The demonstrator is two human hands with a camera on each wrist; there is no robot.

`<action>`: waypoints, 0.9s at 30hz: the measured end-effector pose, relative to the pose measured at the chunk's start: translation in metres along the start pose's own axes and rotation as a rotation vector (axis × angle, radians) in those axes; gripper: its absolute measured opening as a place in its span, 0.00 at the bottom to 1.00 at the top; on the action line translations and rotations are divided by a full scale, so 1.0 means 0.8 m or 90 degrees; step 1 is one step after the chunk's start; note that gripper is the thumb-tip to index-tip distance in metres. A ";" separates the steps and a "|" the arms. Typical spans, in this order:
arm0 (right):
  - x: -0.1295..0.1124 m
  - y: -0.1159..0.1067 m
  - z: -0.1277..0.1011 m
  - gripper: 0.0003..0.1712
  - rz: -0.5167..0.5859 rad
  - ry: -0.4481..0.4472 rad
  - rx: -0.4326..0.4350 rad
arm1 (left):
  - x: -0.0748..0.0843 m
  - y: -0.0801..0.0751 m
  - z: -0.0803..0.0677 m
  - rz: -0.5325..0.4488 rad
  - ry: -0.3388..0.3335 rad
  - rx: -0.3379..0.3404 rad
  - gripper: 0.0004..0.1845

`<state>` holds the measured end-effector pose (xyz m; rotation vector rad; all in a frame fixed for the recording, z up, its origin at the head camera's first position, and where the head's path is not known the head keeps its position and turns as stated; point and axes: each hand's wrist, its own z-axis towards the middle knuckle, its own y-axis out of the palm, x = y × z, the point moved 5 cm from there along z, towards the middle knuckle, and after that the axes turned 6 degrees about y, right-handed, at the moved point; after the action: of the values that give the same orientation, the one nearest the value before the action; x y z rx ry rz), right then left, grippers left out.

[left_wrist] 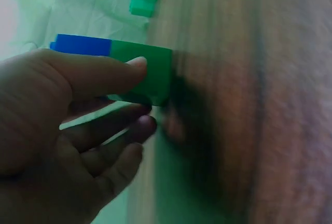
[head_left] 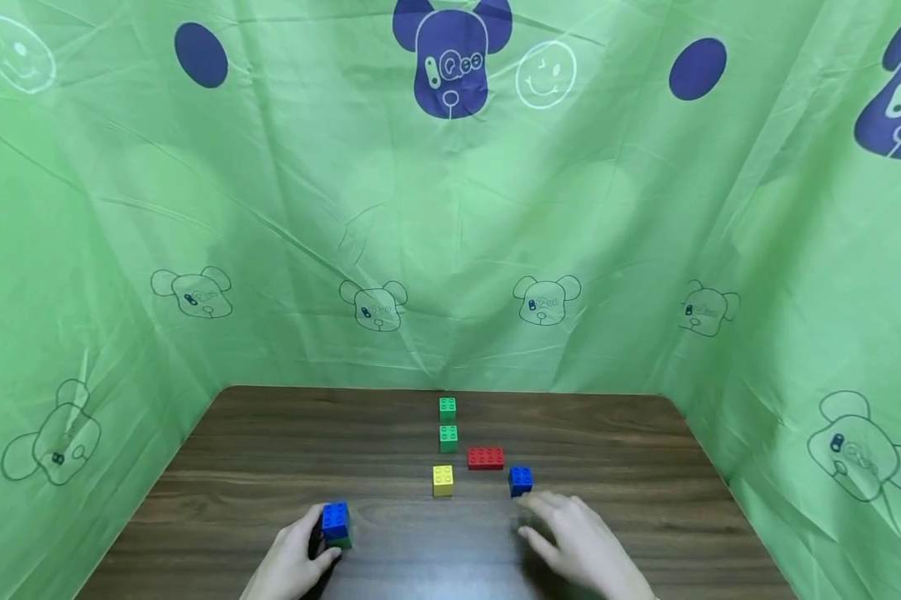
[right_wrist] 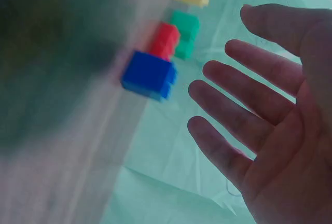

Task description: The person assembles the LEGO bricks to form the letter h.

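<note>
My left hand (head_left: 291, 557) pinches a two-brick stack between thumb and fingers, at the front left of the table. The stack's upper part is a blue brick (head_left: 335, 520); under it sits a green brick (left_wrist: 150, 81). My right hand (head_left: 576, 542) holds nothing, its fingers spread and fairly straight. Just beyond its fingertips stands another blue brick (head_left: 521, 480), also seen in the right wrist view (right_wrist: 148, 74). Whether the fingertips touch that brick I cannot tell; in the right wrist view they look apart from it.
A yellow brick (head_left: 442, 481) stands near the middle, with a longer red brick (head_left: 485, 458) behind it to the right. Two green bricks, one nearer (head_left: 448, 438) and one farther (head_left: 447, 409), line up toward the back edge. Green cloth (head_left: 450, 250) walls the wooden table (head_left: 292, 450).
</note>
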<state>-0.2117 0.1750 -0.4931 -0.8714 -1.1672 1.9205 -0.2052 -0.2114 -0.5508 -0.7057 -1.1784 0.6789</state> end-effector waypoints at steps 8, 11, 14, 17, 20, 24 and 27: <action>0.027 -0.008 0.037 0.21 -0.003 0.031 0.048 | 0.018 -0.025 0.005 0.009 0.008 -0.013 0.44; 0.040 0.006 0.049 0.21 0.021 0.060 -0.014 | 0.031 -0.035 0.009 0.027 0.008 -0.013 0.44; 0.052 0.025 0.055 0.22 0.045 0.075 -0.078 | 0.055 -0.042 0.018 0.050 0.018 0.013 0.43; 0.062 0.044 0.057 0.22 0.049 0.081 -0.109 | 0.087 -0.045 0.028 0.079 0.050 0.053 0.42; 0.067 0.056 0.058 0.19 0.046 0.082 -0.100 | 0.118 -0.047 0.037 0.087 0.096 0.084 0.42; 0.067 0.061 0.063 0.17 0.062 0.094 -0.074 | 0.146 -0.048 0.052 0.090 0.139 0.098 0.40; 0.066 0.060 0.067 0.17 0.075 0.109 -0.072 | 0.162 -0.045 0.068 0.094 0.160 0.099 0.39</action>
<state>-0.2941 0.1801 -0.5273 -1.1647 -1.1532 1.8440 -0.2227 -0.1246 -0.4359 -0.7284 -0.8394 0.7716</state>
